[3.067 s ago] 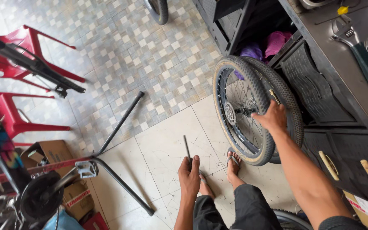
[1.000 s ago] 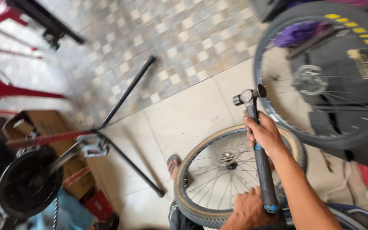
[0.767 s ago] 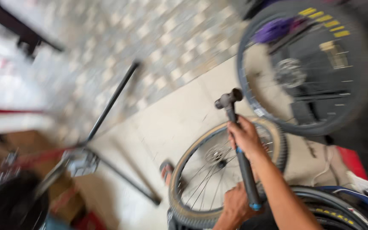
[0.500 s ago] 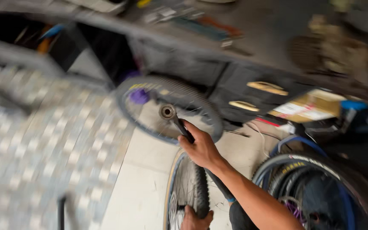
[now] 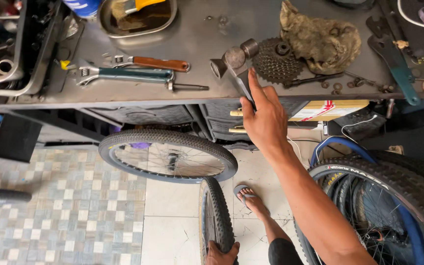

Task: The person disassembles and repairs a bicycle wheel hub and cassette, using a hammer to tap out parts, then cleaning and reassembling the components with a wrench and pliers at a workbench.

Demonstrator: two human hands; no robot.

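- While the right hand (image 5: 266,118) reaches up to the workbench edge (image 5: 123,100), its fingers lie extended and close together along the handle of a hammer (image 5: 234,61); whether they close round it cannot be told
- Hammer: metal head resting on the bench top, handle running down under the palm; judged heavy at the head and rigid, best gripped low on the handle
- Left hand (image 5: 220,253): fingers curled over the tread of an upright wheel (image 5: 214,221) at the bottom edge; knobbly rubber should give a sure, non-slip hold
- Nearby on the bench: cassette sprocket (image 5: 276,59), crumpled rag (image 5: 322,41), adjustable wrench (image 5: 123,73)
- Below: second wheel (image 5: 168,154) leaning under the bench, sandalled foot (image 5: 249,196) on the tiled floor
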